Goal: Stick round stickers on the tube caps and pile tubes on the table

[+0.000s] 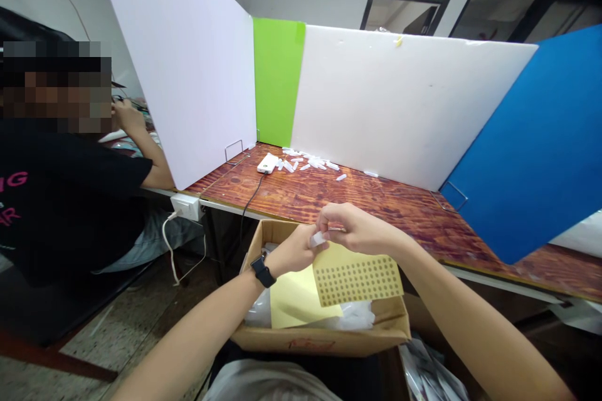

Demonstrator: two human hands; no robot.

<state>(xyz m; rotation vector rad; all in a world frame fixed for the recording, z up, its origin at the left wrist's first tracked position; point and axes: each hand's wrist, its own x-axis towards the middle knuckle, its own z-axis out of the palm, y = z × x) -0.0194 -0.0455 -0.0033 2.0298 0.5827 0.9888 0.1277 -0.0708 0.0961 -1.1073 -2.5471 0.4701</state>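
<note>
On my feed the work in hand sits over a cardboard box (320, 341): the right hand (350, 229) pinches a small white piece (317, 239) at the top edge of a tan dotted sheet (357, 279), with the left hand (294, 250) curled just beside it. I cannot tell which hand bears the sheet. A pale yellow sheet (301, 297) lies beneath. Far off, more white pieces (308, 161) lie scattered on the wood-grain desk (301, 197) beside a white power bank (267, 163), before a green panel (277, 81) and a white panel (399, 106).

Workroom, bench-assembly type: wood-grain workbench (301, 194) split into bays by white, green and blue partition boards (395, 106); wall socket (185, 205) at bench edge; co-worker (70, 200) in next bay, far left; speckled stone floor (117, 319), lower left
</note>
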